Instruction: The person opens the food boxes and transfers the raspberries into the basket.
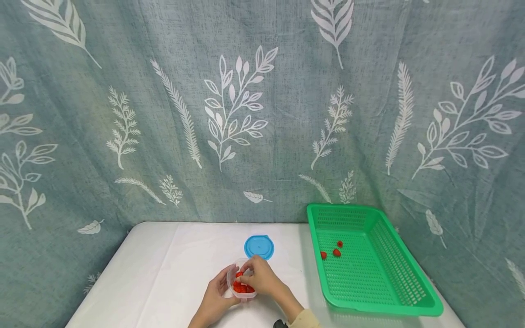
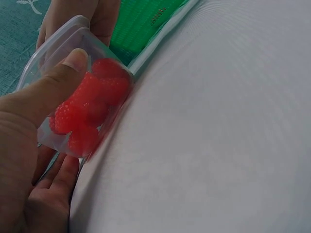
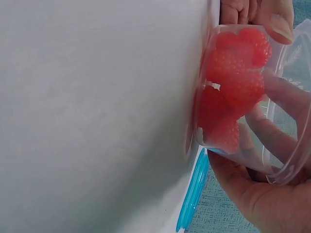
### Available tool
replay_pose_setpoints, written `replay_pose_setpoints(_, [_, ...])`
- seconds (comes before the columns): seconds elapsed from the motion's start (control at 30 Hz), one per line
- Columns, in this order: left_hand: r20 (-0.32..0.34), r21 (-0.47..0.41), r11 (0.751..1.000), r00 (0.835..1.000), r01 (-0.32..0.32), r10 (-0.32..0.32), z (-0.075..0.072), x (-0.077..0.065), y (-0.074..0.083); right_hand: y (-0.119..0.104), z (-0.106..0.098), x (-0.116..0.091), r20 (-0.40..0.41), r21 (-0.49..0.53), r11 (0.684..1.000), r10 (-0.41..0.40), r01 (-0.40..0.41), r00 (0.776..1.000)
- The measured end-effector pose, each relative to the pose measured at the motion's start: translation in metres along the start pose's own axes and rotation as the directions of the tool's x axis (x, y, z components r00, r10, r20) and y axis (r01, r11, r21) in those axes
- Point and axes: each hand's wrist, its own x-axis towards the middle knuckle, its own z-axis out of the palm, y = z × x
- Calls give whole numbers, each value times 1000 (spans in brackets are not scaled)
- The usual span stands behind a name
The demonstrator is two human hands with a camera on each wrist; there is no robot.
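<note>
Marking: the round blue plastic lid (image 1: 259, 247) carries a small mark at its centre, too small to read. The lid lies on the white table (image 1: 172, 273), at 1 o'clock from the clear plastic tub (image 1: 246, 295).

Hands: the left hand (image 1: 216, 294) grips the tub from its 8 o'clock side. The right hand (image 1: 264, 277) enters the mouth of the tub from 3 o'clock; its thumb and finger pinch a red, bumpy-skinned berry (image 1: 239, 274). A cream sleeve (image 1: 305, 320) covers the right forearm at the lower edge of the head view.

View differences: the left wrist view shows the left thumb laid across the tub wall, with the other left fingers round the far side. The right wrist view shows right fingers through the clear plastic and the lid edge-on. The head view alone shows the whole rectangular green plastic basket (image 1: 381, 282); the left wrist view shows part of it.

Containers: the tub holds a pile of red berries (image 1: 242, 288), stacked against its walls. The perforated basket stands at 3 o'clock from the tub. It holds three loose red berries (image 1: 337, 252), grouped between 9 and 10 o'clock; its rim partly hides the leftmost.
</note>
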Motion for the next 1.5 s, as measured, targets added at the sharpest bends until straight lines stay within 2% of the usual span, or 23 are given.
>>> replay_pose_setpoints(0.2, [4, 6, 1000, 1000, 0, 0, 0, 0, 0, 2, 0, 0, 2, 22, 1000, -12, 12, 1000])
replay_pose_setpoints(0.47, [-2, 5, 1000, 1000, -2, 2, 0, 1, 0, 3, -2, -2, -33, 41, 998, -44, 46, 998])
replay_pose_setpoints(0.63, [-3, 16, 1000, 1000, 4, -4, 0, 0, 0, 2, -4, -5, -80, 38, 995, -84, 88, 993])
replay_pose_setpoints(0.8, [-12, 15, 1000, 1000, -9, 9, 0, 0, -1, 3, -6, -7, -152, 21, 995, -91, 96, 984])
replay_pose_setpoints(0.9, [-19, 14, 1000, 1000, -10, 10, 1, 0, -1, 3, -7, -9, -194, 44, 992, -108, 119, 975])
replay_pose_setpoints(1.0, [-20, 14, 1000, 1000, -8, 9, 2, 1, 0, 2, -10, -12, -222, 93, 987, -110, 133, 969])
replay_pose_setpoints(1.17, [-9, 22, 1000, 1000, 1, 0, 1, 2, 2, -3, -16, -19, -256, 213, 970, -60, 117, 965])
replay_pose_setpoints(1.33, [-16, 26, 1000, 1000, 6, -6, 1, 2, 2, -12, -20, -26, -283, 364, 922, -24, 131, 959])
replay_pose_setpoints(1.43, [-26, 28, 1000, 1000, 9, -8, 2, 2, 2, -18, -24, -32, -262, 442, 888, -5, 125, 965])
replay_pose_setpoints(1.5, [-32, 41, 999, 999, 11, -10, 3, 3, 1, -23, -28, -36, -237, 465, 878, -2, 115, 972])
